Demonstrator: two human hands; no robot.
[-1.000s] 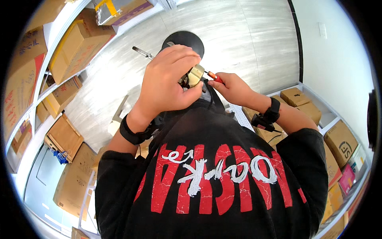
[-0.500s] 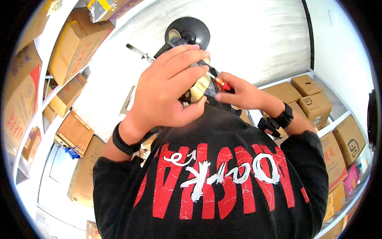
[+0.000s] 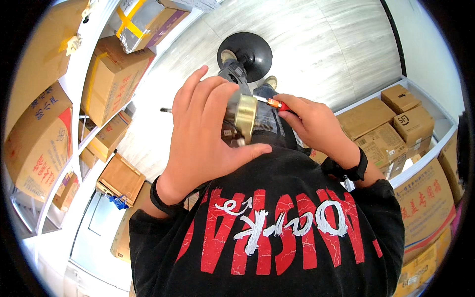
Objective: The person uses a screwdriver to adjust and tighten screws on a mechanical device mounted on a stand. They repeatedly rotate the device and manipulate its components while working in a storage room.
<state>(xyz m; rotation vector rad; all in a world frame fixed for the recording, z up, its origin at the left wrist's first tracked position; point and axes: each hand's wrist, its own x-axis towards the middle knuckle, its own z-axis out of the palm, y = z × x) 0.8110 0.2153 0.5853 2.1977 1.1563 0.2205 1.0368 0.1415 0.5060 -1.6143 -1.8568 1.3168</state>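
In front of my chest is a device with a gold-coloured metal block (image 3: pixel 246 116) and a clear part with a small spring (image 3: pixel 265 125) at its right. My left hand (image 3: pixel 198 121) lies over the left side of this device, fingers spread and thumb stretched out below the block. Whether its palm touches anything is hidden. My right hand (image 3: pixel 314 123) grips a small screwdriver (image 3: pixel 275 103) by its red and orange handle, its shaft pointing left at the top of the block. A thin rod (image 3: pixel 166 110) sticks out beyond my left hand.
A round black base (image 3: pixel 252 52) stands on the floor ahead, close to my shoes (image 3: pixel 270 82). Shelves with cardboard boxes (image 3: pixel 116 74) rise on the left. More boxes (image 3: pixel 383 143) fill a white-framed rack on the right.
My left hand's fingers have opened and spread off the gold-coloured block, which now shows more. The screwdriver stays in my right hand. The whole view has shifted slightly.
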